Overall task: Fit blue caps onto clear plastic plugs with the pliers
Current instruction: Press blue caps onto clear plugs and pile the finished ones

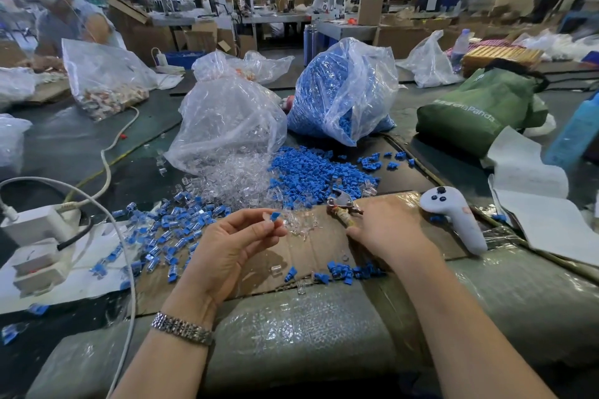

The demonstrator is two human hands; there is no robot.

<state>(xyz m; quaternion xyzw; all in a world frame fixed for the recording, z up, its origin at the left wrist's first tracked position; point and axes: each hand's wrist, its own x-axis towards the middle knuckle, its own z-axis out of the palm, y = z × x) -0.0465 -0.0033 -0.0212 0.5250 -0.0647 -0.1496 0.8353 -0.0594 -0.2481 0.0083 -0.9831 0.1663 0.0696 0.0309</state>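
Observation:
My left hand [233, 243] pinches a clear plug with a blue cap [275, 216] at its fingertips, above the cardboard sheet [311, 253]. My right hand [389, 230] grips the handles of the pliers [340, 204], whose metal head lies on the cardboard pointing toward the piles. A heap of loose blue caps [311, 172] and a heap of clear plugs [233, 178] lie just beyond. Capped plugs [168, 230] are scattered to the left. A few more blue caps [343, 270] sit by my right wrist.
A clear bag of plugs [227, 120] and a bag of blue caps [343, 91] stand behind the heaps. A white controller [453, 217] lies at the right, a green bag [479, 110] beyond it. White chargers and cables [42, 236] lie left. Another person [61, 16] works far left.

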